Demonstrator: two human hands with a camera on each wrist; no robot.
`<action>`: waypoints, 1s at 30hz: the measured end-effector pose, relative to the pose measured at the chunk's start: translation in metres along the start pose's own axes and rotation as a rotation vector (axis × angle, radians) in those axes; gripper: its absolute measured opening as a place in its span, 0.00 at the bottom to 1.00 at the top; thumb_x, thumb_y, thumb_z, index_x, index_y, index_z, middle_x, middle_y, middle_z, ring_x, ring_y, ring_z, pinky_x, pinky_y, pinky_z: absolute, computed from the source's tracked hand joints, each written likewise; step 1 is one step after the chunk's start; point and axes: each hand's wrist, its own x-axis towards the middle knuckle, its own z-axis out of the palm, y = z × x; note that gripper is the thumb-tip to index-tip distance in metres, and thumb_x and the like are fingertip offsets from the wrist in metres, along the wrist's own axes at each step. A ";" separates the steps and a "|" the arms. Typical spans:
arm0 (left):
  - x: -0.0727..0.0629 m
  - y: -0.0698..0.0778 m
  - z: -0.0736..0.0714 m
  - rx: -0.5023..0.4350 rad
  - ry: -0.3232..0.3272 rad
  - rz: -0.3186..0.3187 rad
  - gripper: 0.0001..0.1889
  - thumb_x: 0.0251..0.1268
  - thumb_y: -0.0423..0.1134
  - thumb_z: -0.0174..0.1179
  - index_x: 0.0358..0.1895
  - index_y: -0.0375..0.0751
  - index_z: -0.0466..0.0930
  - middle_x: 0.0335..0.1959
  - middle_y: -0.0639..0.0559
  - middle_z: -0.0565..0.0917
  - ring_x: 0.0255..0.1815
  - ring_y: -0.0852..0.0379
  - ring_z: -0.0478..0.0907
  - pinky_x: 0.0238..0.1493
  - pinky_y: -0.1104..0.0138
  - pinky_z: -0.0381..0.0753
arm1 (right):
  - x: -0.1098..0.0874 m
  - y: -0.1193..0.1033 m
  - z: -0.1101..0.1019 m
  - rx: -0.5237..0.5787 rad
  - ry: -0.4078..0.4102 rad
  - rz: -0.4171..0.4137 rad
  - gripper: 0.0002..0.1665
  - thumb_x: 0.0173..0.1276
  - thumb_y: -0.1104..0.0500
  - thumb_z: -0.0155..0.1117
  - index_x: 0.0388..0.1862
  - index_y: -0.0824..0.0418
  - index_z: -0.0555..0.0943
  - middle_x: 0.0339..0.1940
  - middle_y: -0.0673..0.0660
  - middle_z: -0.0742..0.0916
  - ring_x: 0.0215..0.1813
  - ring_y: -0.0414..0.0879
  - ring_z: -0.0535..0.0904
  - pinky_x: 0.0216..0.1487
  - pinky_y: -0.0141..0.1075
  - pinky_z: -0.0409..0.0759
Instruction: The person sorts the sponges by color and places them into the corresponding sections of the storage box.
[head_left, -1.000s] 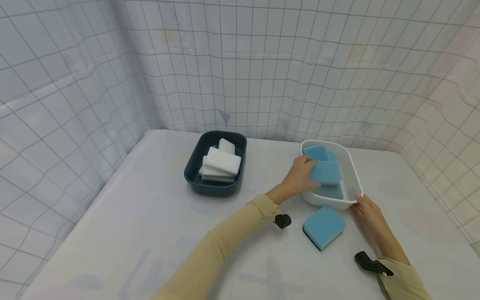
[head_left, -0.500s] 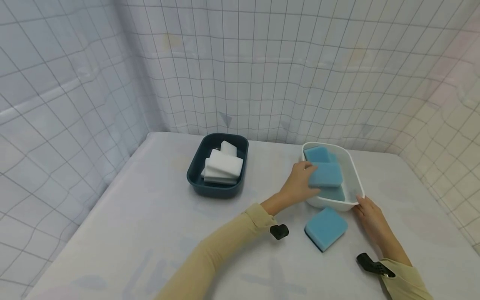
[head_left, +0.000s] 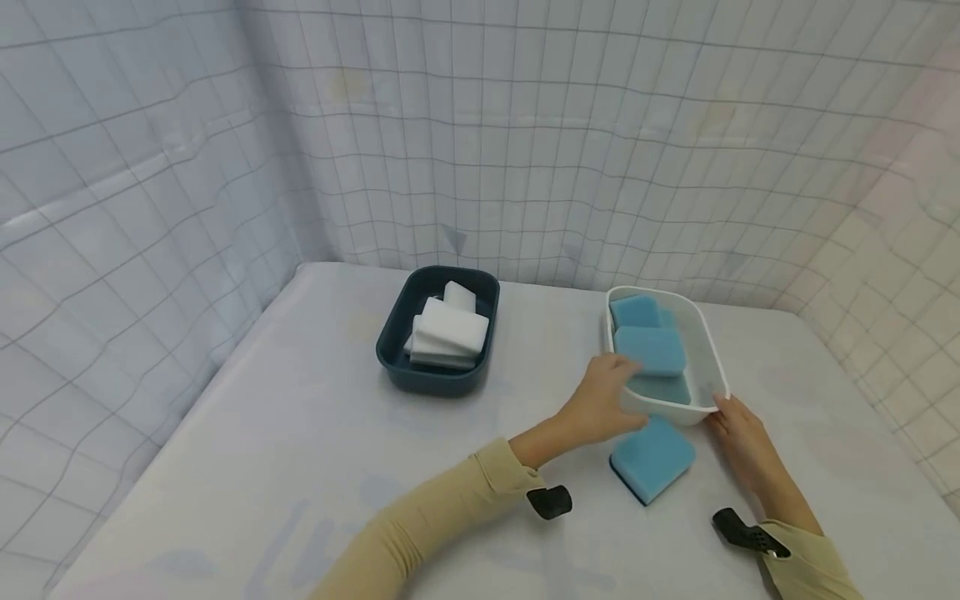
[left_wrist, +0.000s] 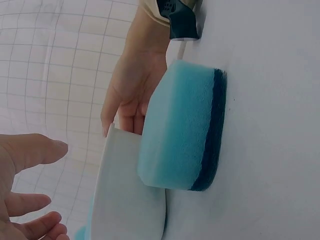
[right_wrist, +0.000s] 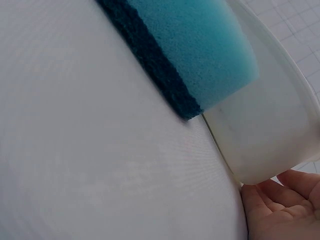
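In the head view, my left hand (head_left: 596, 404) hovers at the near left corner of a white plastic bin (head_left: 678, 412), fingers and thumb spread with nothing between them. Inside that bin lie several light-blue sponges, the top one (head_left: 651, 350) resting across the others. My right hand (head_left: 742, 437) grips the bin's near right corner; the left wrist view shows its thumb at the rim, and the right wrist view its fingers (right_wrist: 280, 200) under the base. Another blue sponge (head_left: 652, 460) with a dark scouring layer (left_wrist: 212, 130) underneath lies on the table in front of the bin.
A dark teal bin (head_left: 431, 383) stands at the back left of the white-covered table (head_left: 300, 450). Several white foam blocks (head_left: 453, 327) are piled in it. Gridded white curtains (head_left: 480, 150) enclose the table at the back and sides.
My left hand has let go of the top blue sponge in the white bin and drawn back toward the near left, over the loose sponge. The right hand stays at the bin's corner.
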 end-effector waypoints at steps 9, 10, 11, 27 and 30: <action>-0.019 0.004 0.005 0.008 -0.127 -0.018 0.35 0.55 0.43 0.67 0.67 0.42 0.64 0.63 0.48 0.68 0.64 0.55 0.63 0.58 0.74 0.71 | -0.001 0.001 0.000 0.014 0.007 -0.001 0.47 0.75 0.40 0.34 0.74 0.66 0.28 0.76 0.67 0.36 0.77 0.59 0.33 0.75 0.35 0.46; -0.021 0.004 0.006 0.012 -0.128 -0.008 0.35 0.55 0.43 0.67 0.67 0.42 0.65 0.63 0.48 0.68 0.64 0.54 0.63 0.59 0.74 0.70 | -0.001 0.001 0.000 0.015 0.009 0.002 0.47 0.75 0.39 0.34 0.74 0.66 0.28 0.76 0.67 0.36 0.77 0.59 0.33 0.75 0.35 0.47; -0.022 0.005 0.007 0.017 -0.129 -0.003 0.35 0.55 0.44 0.67 0.67 0.42 0.65 0.63 0.48 0.68 0.64 0.54 0.63 0.59 0.73 0.70 | -0.001 0.000 0.000 0.013 0.012 0.007 0.47 0.75 0.39 0.34 0.74 0.65 0.28 0.76 0.66 0.36 0.77 0.58 0.33 0.74 0.33 0.47; -0.046 0.019 0.026 -0.036 -0.174 -0.224 0.48 0.52 0.52 0.67 0.72 0.38 0.51 0.67 0.47 0.63 0.66 0.55 0.61 0.57 0.72 0.71 | 0.001 -0.001 0.000 -0.004 -0.005 -0.009 0.47 0.75 0.39 0.32 0.73 0.67 0.27 0.75 0.68 0.35 0.76 0.61 0.32 0.74 0.44 0.41; -0.050 0.020 0.031 -0.009 -0.199 -0.236 0.48 0.51 0.55 0.67 0.70 0.36 0.52 0.63 0.47 0.65 0.62 0.57 0.62 0.52 0.75 0.71 | -0.001 -0.001 0.001 -0.001 -0.003 0.001 0.47 0.75 0.39 0.32 0.73 0.67 0.27 0.75 0.68 0.35 0.76 0.60 0.31 0.74 0.44 0.41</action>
